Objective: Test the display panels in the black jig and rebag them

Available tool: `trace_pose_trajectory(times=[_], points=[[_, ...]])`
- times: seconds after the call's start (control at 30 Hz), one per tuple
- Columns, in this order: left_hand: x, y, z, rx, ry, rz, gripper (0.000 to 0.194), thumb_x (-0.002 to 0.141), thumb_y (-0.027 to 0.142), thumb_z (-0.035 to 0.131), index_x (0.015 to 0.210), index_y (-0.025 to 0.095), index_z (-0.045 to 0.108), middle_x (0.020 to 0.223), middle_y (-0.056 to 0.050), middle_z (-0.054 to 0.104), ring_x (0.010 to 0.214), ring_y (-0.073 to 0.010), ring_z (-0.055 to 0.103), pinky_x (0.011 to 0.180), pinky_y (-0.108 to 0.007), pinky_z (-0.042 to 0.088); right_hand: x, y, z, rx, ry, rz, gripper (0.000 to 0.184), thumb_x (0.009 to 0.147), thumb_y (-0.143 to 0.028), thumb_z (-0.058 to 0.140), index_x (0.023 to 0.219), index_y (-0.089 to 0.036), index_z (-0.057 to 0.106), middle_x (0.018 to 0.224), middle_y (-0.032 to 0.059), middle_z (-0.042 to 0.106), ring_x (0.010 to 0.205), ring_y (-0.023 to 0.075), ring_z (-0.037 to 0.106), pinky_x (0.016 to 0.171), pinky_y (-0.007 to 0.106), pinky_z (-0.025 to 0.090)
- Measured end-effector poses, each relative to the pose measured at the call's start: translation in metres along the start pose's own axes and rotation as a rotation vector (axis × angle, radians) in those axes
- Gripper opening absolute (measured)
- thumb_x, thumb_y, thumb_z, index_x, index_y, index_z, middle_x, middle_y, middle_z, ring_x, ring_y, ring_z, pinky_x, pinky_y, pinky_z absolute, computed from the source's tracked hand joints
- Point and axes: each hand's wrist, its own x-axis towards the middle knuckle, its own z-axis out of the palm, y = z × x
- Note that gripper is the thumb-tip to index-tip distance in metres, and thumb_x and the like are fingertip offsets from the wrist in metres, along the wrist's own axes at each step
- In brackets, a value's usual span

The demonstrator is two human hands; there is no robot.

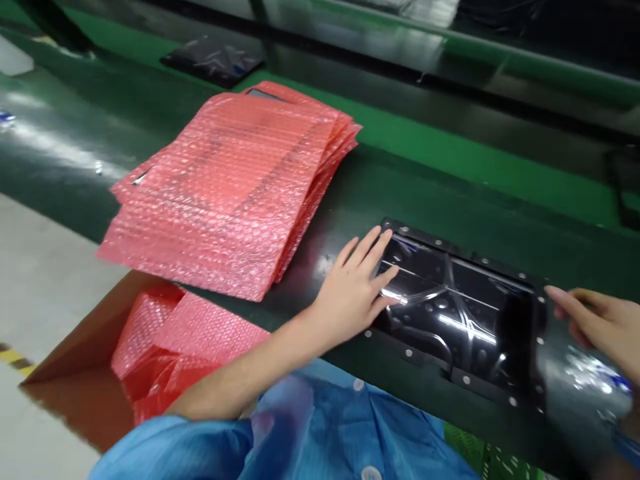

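A black panel with a glossy, film-like face and round dots along its edges (463, 310) lies flat on the dark green table (425, 187) in front of me. Spread fingers of my left hand (353, 287) rest on the panel's left end. At its upper right corner is my right hand (595, 317), thumb and fingers bent towards each other by the edge. Whether that hand pinches a film or the corner is too small and blurred to tell. Left of the panel sits a stack of red bubble-wrap bags (220, 187) with dark flat pieces inside.
Below the table's left edge stands an open cardboard box (80, 400) holding loose red bubble wrap (200, 327). A dark film-wrapped piece (213, 60) lies behind the stack. Crumpled clear plastic (595, 377) is near my right hand. A rail (420, 77) runs along the back.
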Motion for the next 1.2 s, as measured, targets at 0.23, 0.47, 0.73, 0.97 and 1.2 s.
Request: trace_pose_trajectory(times=[0.23,0.47,0.73,0.97,1.2], points=[[0.022,0.113,0.049,0.017,-0.125,0.499,0.052,0.098,0.049,0.05,0.14,0.02,0.058,0.153,-0.009,0.051,0.143,-0.0293,0.043,0.117,-0.045,0.032,0.028,-0.024,0.0,0.069,-0.151,0.042,0.062,0.058,-0.088,0.038,0.061,-0.025,0.042,0.051,0.0045,0.051,0.059,0.0253,0.055,0.064,0.035,0.04],[0.025,0.131,0.074,0.204,-0.109,0.526,0.048,0.102,0.047,0.043,0.132,0.018,0.066,0.147,-0.01,0.057,0.137,-0.0308,0.049,0.108,-0.043,0.039,0.045,-0.028,-0.001,0.033,-0.182,0.056,0.062,0.078,-0.066,0.073,0.053,-0.022,0.038,0.049,0.0015,0.049,0.056,0.022,0.053,0.057,0.031,0.033],[0.05,0.105,0.06,0.011,-0.169,0.536,0.044,0.098,0.051,0.051,0.126,0.021,0.068,0.141,-0.009,0.063,0.131,-0.0251,0.055,0.108,-0.04,0.041,0.032,-0.031,0.007,0.187,-0.012,0.071,0.057,0.078,-0.059,0.079,0.053,-0.023,0.043,0.048,0.0006,0.049,0.057,0.023,0.054,0.056,0.031,0.031],[0.092,0.057,0.041,0.016,-0.007,0.038,0.046,0.095,0.036,0.057,0.133,0.01,0.059,0.127,-0.02,0.065,0.125,-0.0325,0.055,0.112,-0.053,0.036,0.025,-0.011,0.024,0.521,0.263,0.018,0.062,0.073,-0.084,0.05,0.064,-0.023,0.051,0.055,0.0047,0.054,0.062,0.0256,0.055,0.059,0.033,0.037],[0.09,0.061,0.021,-0.149,0.193,0.092,0.031,0.094,0.028,0.053,0.121,0.014,0.06,0.116,-0.013,0.068,0.116,-0.0275,0.055,0.102,-0.046,0.042,0.009,-0.033,0.027,0.9,0.138,-0.229,0.082,0.054,-0.102,0.055,0.06,-0.02,0.055,0.058,0.0051,0.052,0.055,0.0216,0.049,0.052,0.03,0.038]])
